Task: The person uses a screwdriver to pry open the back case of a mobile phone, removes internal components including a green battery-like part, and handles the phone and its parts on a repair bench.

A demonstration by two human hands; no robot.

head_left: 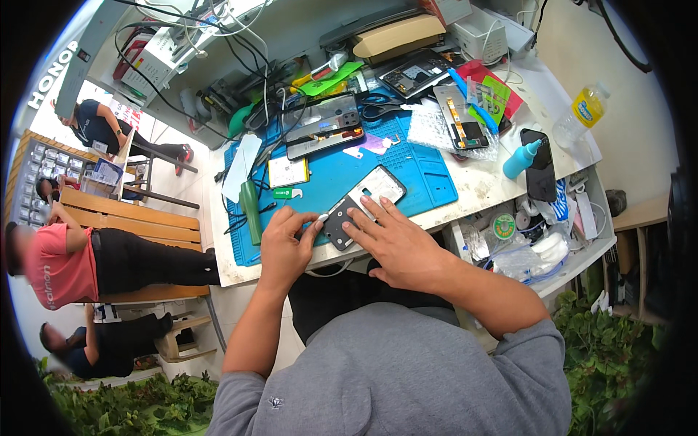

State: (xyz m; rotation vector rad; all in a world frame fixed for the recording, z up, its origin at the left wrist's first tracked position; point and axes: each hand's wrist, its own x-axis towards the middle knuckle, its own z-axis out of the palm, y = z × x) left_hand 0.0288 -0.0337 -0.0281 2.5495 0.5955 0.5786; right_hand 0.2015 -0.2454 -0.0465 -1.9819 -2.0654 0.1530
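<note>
A phone's mid-frame [383, 186], dark at its near end and pale inside at its far end, lies slanted at the front edge of the blue repair mat [429, 178]. Across its middle rests my right hand [411, 251], fingers stretched out and spread, pressing on it from above. At the near left end, my left hand [286, 243] is closed in a pinch on a small white piece [323, 217] against the frame's edge; what the piece is, I cannot make out. Left of that hand lies a green-handled tool [251, 211]. A white-faced battery [289, 172] and a small green card [287, 193] lie beyond.
An opened phone [323, 127], scissors [382, 107] and another phone part [459, 116] lie farther back. On the right stand a light-blue bottle [521, 160] and a black phone [539, 167]. An open, cluttered drawer [538, 247] juts out below. Several people are off left.
</note>
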